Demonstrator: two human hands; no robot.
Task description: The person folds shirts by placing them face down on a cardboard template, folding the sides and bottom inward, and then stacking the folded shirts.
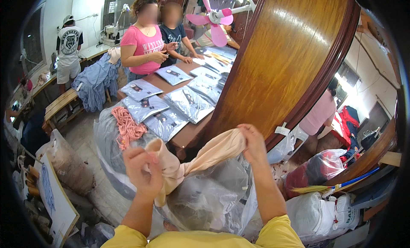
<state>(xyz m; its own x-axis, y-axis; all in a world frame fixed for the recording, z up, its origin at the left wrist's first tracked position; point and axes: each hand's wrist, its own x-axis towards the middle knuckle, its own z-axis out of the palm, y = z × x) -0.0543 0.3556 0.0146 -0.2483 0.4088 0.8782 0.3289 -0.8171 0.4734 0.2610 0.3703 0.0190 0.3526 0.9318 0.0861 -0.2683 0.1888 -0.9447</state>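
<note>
A pale peach garment (213, 152) is stretched between my hands, twisted in the middle, with one tube-like end standing up on the left. My right hand (252, 143) is closed on its far right end, and the cloth is pulled taut up to the fingers. My left hand (145, 171) is slightly blurred. Its fingers are curled against the upright end of the garment, and the fingertips are partly hidden. Below the cloth, a large clear plastic bag (205, 201) spreads open in front of me.
A brown table (179, 70) beyond bears several folded blue garments in clear bags (188, 102). Pink cord (126, 124) lies on plastic at its corner. A curved wooden panel (282, 55) rises at right. Two people (143, 47) stand behind the table. Stuffed bags (316, 214) lie lower right.
</note>
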